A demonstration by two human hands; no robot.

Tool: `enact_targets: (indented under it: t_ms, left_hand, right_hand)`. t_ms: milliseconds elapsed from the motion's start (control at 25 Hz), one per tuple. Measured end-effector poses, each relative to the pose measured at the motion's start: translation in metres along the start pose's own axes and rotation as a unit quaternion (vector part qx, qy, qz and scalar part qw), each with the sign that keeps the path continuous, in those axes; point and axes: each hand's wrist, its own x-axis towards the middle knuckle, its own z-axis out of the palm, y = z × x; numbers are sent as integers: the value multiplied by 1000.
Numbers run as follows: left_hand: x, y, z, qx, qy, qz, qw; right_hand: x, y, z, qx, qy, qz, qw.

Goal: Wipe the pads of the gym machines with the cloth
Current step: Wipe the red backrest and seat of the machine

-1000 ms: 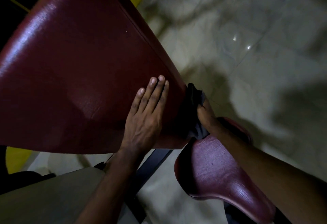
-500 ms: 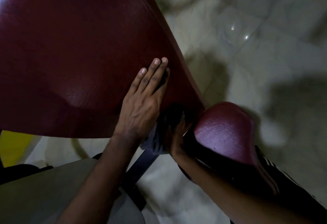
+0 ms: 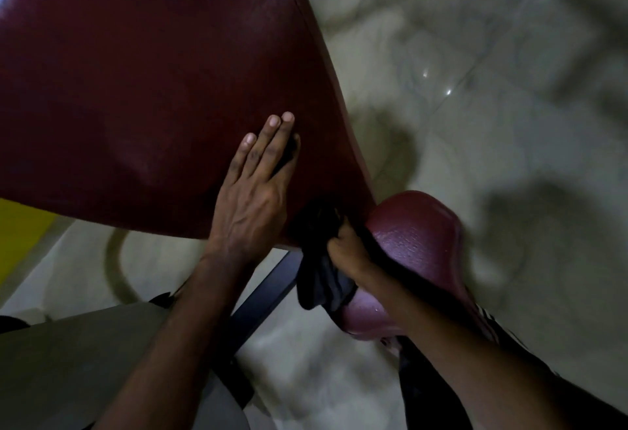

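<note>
Now my left hand lies flat on the big dark red leather pad, fingers straight. My right hand squeezes the dark soft cloth at the pad's five o'clock corner. I should rub hard along that edge, then the small round red pad.

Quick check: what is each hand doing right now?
Left hand: open, flat on the big red pad.
Right hand: closed, gripping the dark cloth.
</note>
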Motion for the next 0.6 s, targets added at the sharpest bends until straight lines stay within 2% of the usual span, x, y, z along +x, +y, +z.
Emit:
enact_targets:
  t_ms: [80,160,280,360,400,440,600]
  left_hand:
    - [-11,15,8,-28,-6,-33,999]
    - [-21,24,18,-39,-15,-55,998]
    - [-41,41,38,-88,-72,-87,990]
    - [-61,57,57,-115,-134,-113,978]
    - [-73,66,70,-130,-173,-144,966]
    - [-84,77,81,-149,-211,-187,948]
    - [-130,122,113,-243,-240,-357,869]
  right_hand:
    - [-8,-25,-42,-93,-47,-37,994]
    - [-15,-55,-87,-249,-83,-64,963]
    - [-13,-74,-126,-438,-119,-104,885]
    - [-9,-59,-131,-558,-81,-141,814]
    - [-8,-41,-130,-608,-55,-159,776]
    - [-10,-22,-129,-633,-41,-170,754]
    - [-5,30,-134,-664,-13,-208,718]
